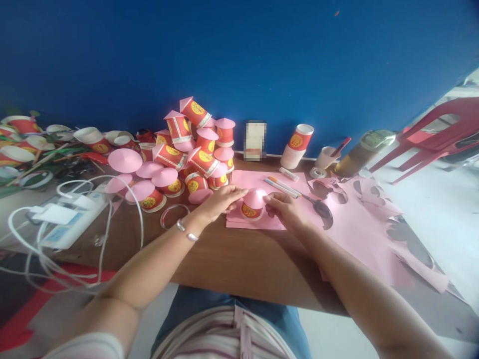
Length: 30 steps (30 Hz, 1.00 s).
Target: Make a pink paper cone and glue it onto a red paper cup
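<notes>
A pink paper cone (255, 197) sits like a roof on top of a red paper cup (251, 212) with a yellow emblem. My left hand (223, 201) pinches the cone's left edge between thumb and fingers. On the opposite side, my right hand (286, 208) has its thumb and forefinger closed on the right edge. Beneath the cup lie pink paper sheets (239, 219). Just beyond my right hand are two pens (280, 187), a glue stick (289, 174) and scissors with black handles (322, 210).
Several cone-topped red cups (202, 162) are piled at the left back. A power strip (73, 222) with tangled white cables lies at the left. Stacked cups (297, 147), a tape roll (318, 172) and a bottle (362, 152) stand along the wall. Cut pink scraps (359, 239) cover the right side.
</notes>
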### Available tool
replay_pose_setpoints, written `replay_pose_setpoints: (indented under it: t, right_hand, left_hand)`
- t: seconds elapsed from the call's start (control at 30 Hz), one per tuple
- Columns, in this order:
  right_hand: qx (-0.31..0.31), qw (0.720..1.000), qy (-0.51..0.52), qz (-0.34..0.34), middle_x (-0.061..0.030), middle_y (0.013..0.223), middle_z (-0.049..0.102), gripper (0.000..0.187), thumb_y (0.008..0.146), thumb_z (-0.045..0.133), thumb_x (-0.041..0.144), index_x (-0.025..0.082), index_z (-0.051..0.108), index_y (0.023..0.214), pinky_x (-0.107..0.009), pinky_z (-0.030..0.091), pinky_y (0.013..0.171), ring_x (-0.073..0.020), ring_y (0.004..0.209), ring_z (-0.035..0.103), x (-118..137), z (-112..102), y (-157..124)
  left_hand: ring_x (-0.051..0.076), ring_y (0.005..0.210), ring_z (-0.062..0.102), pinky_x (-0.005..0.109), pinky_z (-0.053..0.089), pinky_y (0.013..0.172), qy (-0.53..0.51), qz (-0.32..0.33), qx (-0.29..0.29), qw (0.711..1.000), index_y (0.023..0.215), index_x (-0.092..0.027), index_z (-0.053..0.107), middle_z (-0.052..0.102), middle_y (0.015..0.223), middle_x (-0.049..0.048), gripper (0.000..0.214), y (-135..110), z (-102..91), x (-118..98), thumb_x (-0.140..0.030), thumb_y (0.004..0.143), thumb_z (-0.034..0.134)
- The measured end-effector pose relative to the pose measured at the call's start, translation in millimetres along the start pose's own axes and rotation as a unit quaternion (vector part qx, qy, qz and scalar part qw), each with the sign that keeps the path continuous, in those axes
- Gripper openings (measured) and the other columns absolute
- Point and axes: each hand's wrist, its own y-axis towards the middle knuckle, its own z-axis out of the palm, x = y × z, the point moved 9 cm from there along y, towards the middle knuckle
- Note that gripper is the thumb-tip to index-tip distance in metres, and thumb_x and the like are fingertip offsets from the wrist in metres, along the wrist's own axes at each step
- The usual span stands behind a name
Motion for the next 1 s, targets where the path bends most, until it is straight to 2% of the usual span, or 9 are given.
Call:
replay_pose_setpoints:
  t: [0.17,0.37,0.67,1.0]
  right_hand:
    - [0.01,0.998,0.053,0.038,0.002,0.064,0.058,0.044,0.079,0.082,0.057,0.021,0.062,0.067,-0.029,0.034,0.06,-0.0125,0.061,0.05,-1.9,5.8,-1.2]
    - [0.016,0.998,0.043,0.043,0.0023,0.065,0.059,0.043,0.078,0.083,0.057,0.021,0.062,0.066,-0.029,0.034,0.062,-0.013,0.063,0.05,-0.7,7.1,-2.2]
    - [0.014,0.998,0.02,0.066,0.0011,0.066,0.06,0.043,0.076,0.082,0.06,0.024,0.063,0.066,-0.032,0.035,0.064,-0.0156,0.065,0.05,-1.3,6.4,-3.4]
    - [0.02,0.997,0.049,0.063,0.0016,0.067,0.06,0.042,0.074,0.084,0.058,0.022,0.064,0.068,-0.032,0.031,0.064,-0.0145,0.065,0.048,-1.4,9.2,-3.8]
  left_hand:
    - [0.001,0.046,0.033,0.018,0.011,0.042,-0.01,-0.003,0.011,1.0,0.081,-0.017,0.052,0.042,0.07,-0.0059,0.054,2.5,0.7,4.8,-0.061,0.075,0.081]
    - [0.001,0.045,0.031,0.018,0.011,0.041,-0.013,-0.009,0.017,1.0,0.079,-0.017,0.052,0.039,0.065,-0.0067,0.051,1.4,-0.4,8.9,-0.058,0.076,0.082]
    - [0.001,0.045,0.033,0.016,0.012,0.039,-0.094,-0.025,0.029,0.995,0.075,-0.016,0.054,0.041,0.061,-0.0072,0.053,1.6,3.5,12.3,-0.052,0.065,0.092]
    - [0.004,0.046,0.044,0.015,0.025,0.039,-0.194,-0.054,0.03,0.979,0.076,-0.016,0.057,0.05,0.06,-0.0053,0.054,2.7,5.9,23.7,-0.043,0.056,0.098]
